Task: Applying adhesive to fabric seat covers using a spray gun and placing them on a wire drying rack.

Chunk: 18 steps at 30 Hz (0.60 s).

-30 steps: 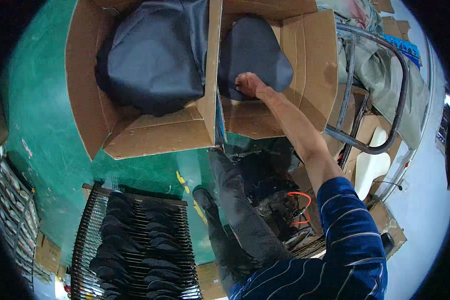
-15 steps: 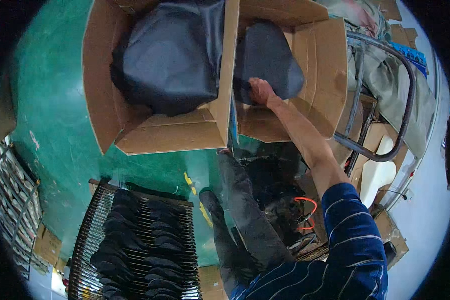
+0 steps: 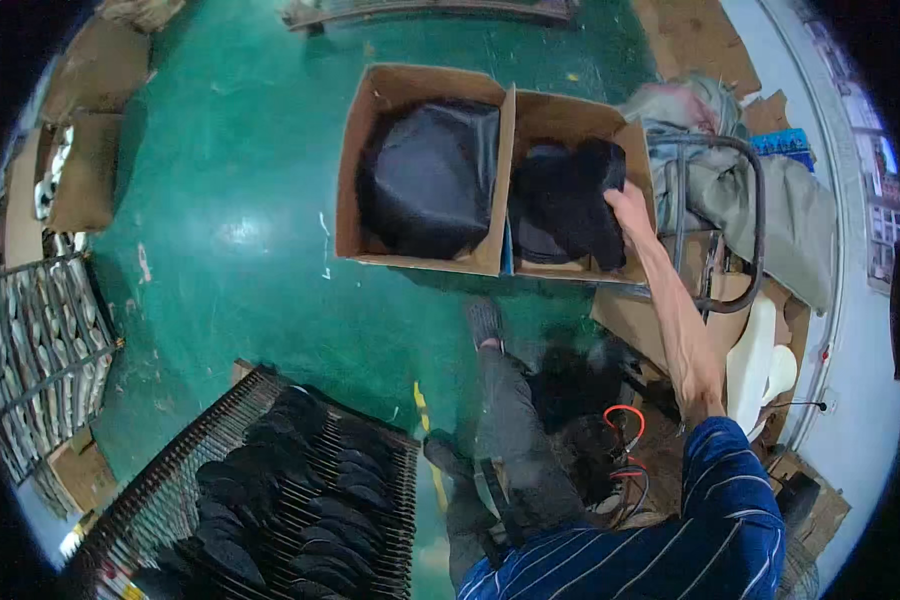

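My right hand (image 3: 627,208) reaches far forward into the right one of two open cardboard boxes (image 3: 575,120). Its fingers are curled on the edge of a heap of black fabric-like pieces (image 3: 565,205) that fills this box. The left box (image 3: 410,85) holds a large black bag or liner (image 3: 425,180), untouched. My striped blue sleeve (image 3: 710,500) shows at the lower right. My left hand is out of view.
A wire rack (image 3: 270,500) with several black curved pieces stands at the lower left. My legs in grey trousers (image 3: 510,430) rest on the green floor (image 3: 230,230). A metal trolley handle (image 3: 735,220), crumpled cloth (image 3: 770,200), red cable (image 3: 625,420) and flat cardboard crowd the right.
The view has pulled back, so the boxes look smaller and farther. My right hand has shifted from the box's inner left side to the black heap's right edge.
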{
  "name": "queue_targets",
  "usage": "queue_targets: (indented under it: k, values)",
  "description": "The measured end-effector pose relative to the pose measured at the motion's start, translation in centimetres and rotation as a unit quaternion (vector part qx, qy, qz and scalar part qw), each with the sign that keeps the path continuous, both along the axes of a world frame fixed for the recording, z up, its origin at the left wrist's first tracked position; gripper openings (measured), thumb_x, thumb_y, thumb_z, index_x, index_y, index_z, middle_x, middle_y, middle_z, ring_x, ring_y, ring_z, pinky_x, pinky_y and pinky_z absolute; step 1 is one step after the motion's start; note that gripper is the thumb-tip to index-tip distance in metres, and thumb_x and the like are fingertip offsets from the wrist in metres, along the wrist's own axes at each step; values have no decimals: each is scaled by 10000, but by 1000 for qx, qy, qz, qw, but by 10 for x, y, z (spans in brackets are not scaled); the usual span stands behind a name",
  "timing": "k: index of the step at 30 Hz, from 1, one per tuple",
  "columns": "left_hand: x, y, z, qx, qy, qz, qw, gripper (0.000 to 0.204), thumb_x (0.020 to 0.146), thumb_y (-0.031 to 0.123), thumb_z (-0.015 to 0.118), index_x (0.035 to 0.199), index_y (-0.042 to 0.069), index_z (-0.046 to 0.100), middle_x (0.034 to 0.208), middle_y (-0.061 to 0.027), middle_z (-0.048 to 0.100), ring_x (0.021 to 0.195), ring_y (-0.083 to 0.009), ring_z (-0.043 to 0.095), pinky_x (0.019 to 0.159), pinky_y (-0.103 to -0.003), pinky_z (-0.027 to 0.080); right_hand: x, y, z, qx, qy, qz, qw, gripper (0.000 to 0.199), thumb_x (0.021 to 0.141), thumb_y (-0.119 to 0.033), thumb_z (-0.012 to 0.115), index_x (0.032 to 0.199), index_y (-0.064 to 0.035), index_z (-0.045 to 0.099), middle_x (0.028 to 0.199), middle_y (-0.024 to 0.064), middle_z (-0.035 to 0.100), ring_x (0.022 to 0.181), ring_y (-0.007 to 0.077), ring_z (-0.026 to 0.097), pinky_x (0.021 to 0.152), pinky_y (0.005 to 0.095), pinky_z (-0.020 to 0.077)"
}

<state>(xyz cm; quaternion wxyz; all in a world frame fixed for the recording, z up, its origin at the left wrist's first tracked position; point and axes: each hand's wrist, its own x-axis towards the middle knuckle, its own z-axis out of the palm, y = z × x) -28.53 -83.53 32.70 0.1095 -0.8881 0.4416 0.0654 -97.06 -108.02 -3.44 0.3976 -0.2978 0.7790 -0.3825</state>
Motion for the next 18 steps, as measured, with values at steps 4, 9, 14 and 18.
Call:
queue_targets:
  k: [4, 9, 14, 18]
  values:
    - [86, 161, 80, -37, 8, 150, 988, 801, 1030, 401, 612, 1597, -42, 259, 1607, -336, 315, 1462, -469, 364, 1204, -531, 319, 177, 88, 168, -111, -176, -44, 977, 309, 928, -120, 598, 1199, 28, 616, 1120, 94, 671, 1038, 208, 631, 948, 361, 494]
    - [112, 224, 130, -120, 170, 119, 971, 1210, 812, 497, 815, 1593, -90, 101, 1663, -352, 29, 1551, -525, 46, 1233, -628, 107, 357, 248, 335, -146, -282, 4, 948, 307, 948, -227, 633, 1146, 6, 658, 1082, 112, 713, 920, 225, 700, 836, 369, 560]
    - [94, 269, 72, -351, 219, 40, 909, 1132, 920, 776, 495, 1638, -16, 123, 1708, -265, -14, 1562, -495, -56, 1186, -718, -36, 590, 328, 427, -215, -194, 272, 917, 294, 947, -202, 644, 1165, -6, 668, 1076, 120, 715, 922, 226, 694, 836, 373, 556]
    - [98, 269, 82, -376, 281, 40, 882, 1085, 938, 714, 526, 1630, -26, 139, 1707, -266, -27, 1561, -493, -81, 1177, -736, -40, 688, 376, 460, -255, -128, 370, 884, 287, 946, -181, 654, 1180, -16, 676, 1071, 126, 717, 924, 226, 689, 836, 376, 552]
